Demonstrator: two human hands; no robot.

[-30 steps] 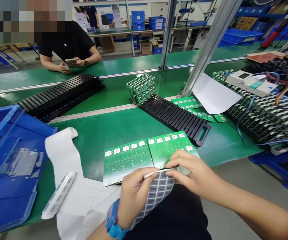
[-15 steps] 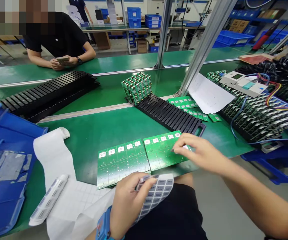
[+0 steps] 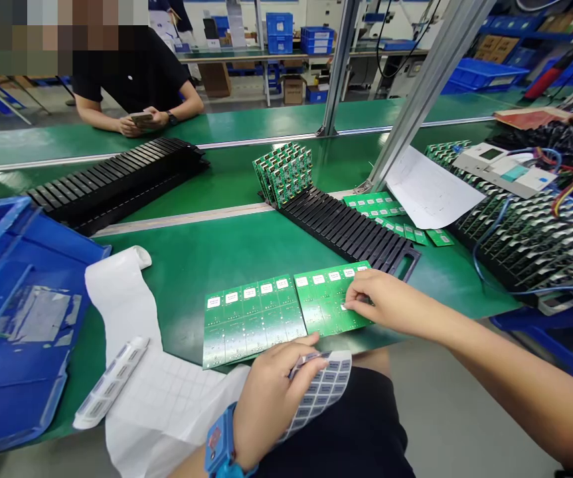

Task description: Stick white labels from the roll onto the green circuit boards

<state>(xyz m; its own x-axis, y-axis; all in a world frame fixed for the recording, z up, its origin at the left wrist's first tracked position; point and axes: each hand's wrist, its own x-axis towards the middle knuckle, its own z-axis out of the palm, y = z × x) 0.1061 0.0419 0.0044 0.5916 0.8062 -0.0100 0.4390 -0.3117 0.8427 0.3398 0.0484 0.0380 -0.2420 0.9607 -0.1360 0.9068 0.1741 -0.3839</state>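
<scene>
Two green circuit board panels lie side by side on the bench. The left panel [image 3: 253, 325] has a row of white labels along its far edge, as does the right panel [image 3: 323, 305]. My right hand [image 3: 378, 299] is over the right panel, thumb and forefinger pinched on a small white label [image 3: 344, 307] close to the board's surface. My left hand [image 3: 279, 392] grips a curled sheet of printed labels [image 3: 327, 385], with its fingertips by the near edge of the panels. Part of the right panel is hidden behind my right hand.
A blue bin [image 3: 12, 332] stands at left, beside backing paper [image 3: 166, 392] and a label roll [image 3: 111, 384]. A black slotted rack [image 3: 350, 229] holds upright boards [image 3: 286, 172]. Another rack [image 3: 121, 179] lies far left. Across the bench, a person [image 3: 137, 79] holds a phone.
My right hand has come lower and nearer to the right panel, with a white label now visible at its fingertips. My left hand has shifted slightly towards the panels; the view has turned a little left.
</scene>
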